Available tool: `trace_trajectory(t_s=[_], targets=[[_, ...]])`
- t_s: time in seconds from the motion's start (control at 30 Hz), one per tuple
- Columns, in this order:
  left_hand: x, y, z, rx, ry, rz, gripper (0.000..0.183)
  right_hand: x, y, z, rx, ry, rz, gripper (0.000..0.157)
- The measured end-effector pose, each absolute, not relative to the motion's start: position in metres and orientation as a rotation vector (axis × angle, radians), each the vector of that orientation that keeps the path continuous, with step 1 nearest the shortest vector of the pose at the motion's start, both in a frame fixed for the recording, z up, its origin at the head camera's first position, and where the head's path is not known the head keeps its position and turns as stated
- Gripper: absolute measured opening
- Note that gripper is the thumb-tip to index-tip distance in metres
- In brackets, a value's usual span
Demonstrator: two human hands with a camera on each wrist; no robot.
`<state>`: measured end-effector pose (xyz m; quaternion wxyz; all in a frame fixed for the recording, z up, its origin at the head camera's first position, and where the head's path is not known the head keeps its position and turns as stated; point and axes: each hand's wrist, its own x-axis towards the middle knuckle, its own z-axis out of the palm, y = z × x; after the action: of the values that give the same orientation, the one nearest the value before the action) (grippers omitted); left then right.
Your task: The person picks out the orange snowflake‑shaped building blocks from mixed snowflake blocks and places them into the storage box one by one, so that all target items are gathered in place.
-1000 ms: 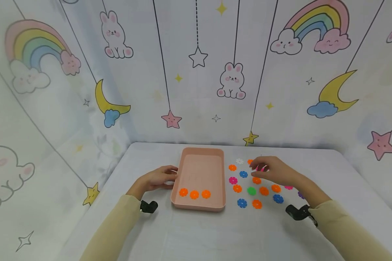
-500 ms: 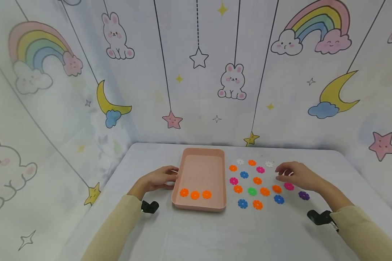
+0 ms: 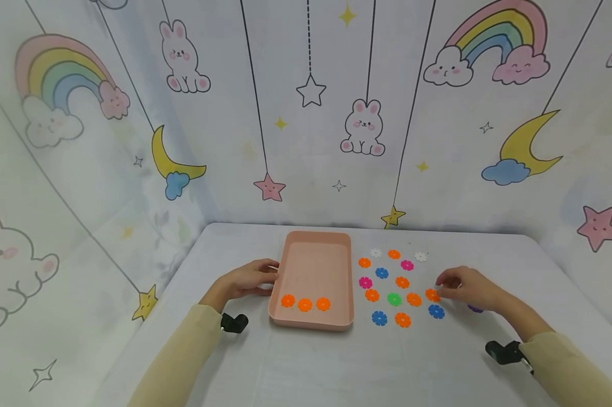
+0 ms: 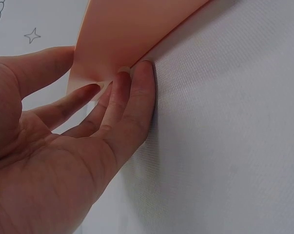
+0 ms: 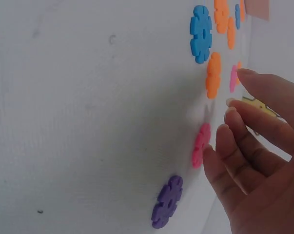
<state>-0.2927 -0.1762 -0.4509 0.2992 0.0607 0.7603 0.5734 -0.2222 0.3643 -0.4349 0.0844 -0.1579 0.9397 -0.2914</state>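
Note:
A peach tray [image 3: 316, 254] holds an orange snowflake disc [image 3: 305, 304] and two more like it in a row near its front. At its left side my left hand [image 3: 247, 278] rests fairly straight fingers [image 4: 142, 92] against the outer wall. My right hand [image 3: 468, 288] hovers at the right of the scattered discs with loosely bent fingers and nothing between them. Its fingertips are beside an orange disc [image 3: 431, 295]. The right wrist view shows a pink disc [image 5: 201, 145] beside its fingers, hidden under the hand in the head view. A purple disc [image 5: 167, 202] lies nearby.
Several discs lie right of the tray, among them a green disc [image 3: 395, 299], a blue disc [image 3: 379, 318] and a white disc [image 3: 421, 257]. A white cloth covers the table [image 3: 306, 367]. Behind it hangs a printed backdrop [image 3: 219, 141].
My right hand has moved from over the discs' middle to the right, then lower toward the pink disc, uncovering the discs behind. My left hand stays at the tray's side.

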Motion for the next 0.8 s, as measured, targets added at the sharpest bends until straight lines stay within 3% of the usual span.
trace_trajectory(t_s=[0.8], targets=[[-0.2929,-0.1754,-0.4499,0.152,2.038,1.513,0.047,-0.2205,0.357,-0.4398,-0.48,2.829,-0.835,0.019]])
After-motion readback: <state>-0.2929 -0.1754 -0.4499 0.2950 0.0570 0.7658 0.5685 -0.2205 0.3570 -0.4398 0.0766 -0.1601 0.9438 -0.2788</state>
